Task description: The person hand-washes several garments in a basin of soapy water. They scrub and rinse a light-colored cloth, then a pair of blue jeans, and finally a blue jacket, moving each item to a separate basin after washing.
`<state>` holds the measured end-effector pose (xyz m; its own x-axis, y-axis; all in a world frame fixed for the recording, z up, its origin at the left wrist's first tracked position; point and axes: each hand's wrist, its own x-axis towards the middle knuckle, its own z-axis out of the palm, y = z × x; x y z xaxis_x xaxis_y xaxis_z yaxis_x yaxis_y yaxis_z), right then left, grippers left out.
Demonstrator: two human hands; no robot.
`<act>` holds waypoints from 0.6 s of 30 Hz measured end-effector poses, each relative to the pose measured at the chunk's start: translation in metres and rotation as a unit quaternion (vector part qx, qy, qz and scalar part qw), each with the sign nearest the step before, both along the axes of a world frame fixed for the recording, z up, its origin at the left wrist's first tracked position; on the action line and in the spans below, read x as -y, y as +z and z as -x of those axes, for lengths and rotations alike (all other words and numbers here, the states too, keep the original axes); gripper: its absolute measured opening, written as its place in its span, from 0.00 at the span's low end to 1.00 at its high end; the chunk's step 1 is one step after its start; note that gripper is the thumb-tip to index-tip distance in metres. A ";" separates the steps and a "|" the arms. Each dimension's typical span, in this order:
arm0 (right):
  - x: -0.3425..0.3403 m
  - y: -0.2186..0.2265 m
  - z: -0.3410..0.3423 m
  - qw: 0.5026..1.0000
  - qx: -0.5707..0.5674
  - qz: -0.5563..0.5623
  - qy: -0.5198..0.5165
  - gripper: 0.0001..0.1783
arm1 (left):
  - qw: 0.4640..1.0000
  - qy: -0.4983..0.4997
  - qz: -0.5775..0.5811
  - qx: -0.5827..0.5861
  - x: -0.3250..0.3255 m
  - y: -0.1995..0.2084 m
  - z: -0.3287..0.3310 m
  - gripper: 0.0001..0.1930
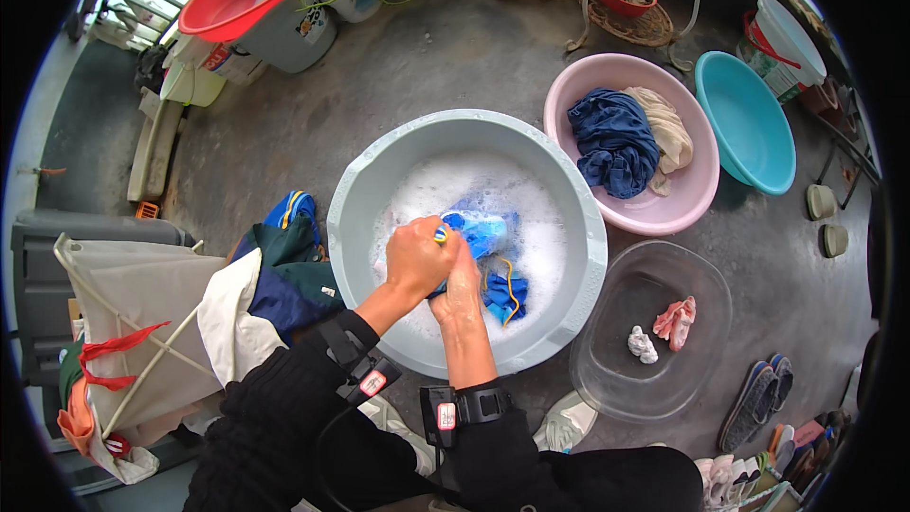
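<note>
A large grey-green basin (355, 175) of sudsy water sits in front of me. Over it, my left hand (417, 254) is closed in a fist on a wet blue garment (485, 232) with yellow trim. Pressed close beside it, my right hand (459, 283) is also closed on the garment, its fingers mostly hidden behind the left hand. Part of the cloth spreads into the foam beyond my fists. A darker blue bunch of fabric with a yellow cord (512, 292) lies in the suds right of my right wrist.
Right of the basin stand a pink basin (566, 95) with navy and beige clothes, a teal basin (749, 123) and a clear tub (607, 379) holding small pink and white cloths. Left is a fabric hamper (133, 275) draped with clothes. Grey slippers (754, 403) lie at lower right.
</note>
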<state>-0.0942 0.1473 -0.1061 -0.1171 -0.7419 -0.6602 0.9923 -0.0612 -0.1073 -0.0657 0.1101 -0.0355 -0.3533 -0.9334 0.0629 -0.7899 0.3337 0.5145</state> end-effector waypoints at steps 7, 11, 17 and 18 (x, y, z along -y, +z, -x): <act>0.009 0.009 0.016 0.999 -0.002 -0.002 -0.032 0.09 | 0.998 0.070 -0.001 -0.005 0.009 -0.013 -0.026 0.13; 0.015 0.012 0.023 0.985 -0.038 0.061 -0.158 0.14 | 0.963 -0.161 0.087 0.200 0.028 -0.009 -0.055 0.18; 0.009 0.002 0.003 0.992 0.057 0.075 -0.085 0.36 | 0.962 -0.148 -0.226 0.031 0.016 -0.021 -0.042 0.31; 0.007 0.000 0.006 0.992 0.080 0.072 -0.068 0.36 | 0.972 -0.125 -0.198 0.010 0.010 -0.019 -0.036 0.29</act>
<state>-0.1005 0.1401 -0.1061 -0.1247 -0.8143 -0.5669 0.9775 -0.1989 0.0707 -0.0300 0.1006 -0.0546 -0.5689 -0.7684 -0.2930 -0.7213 0.2951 0.6266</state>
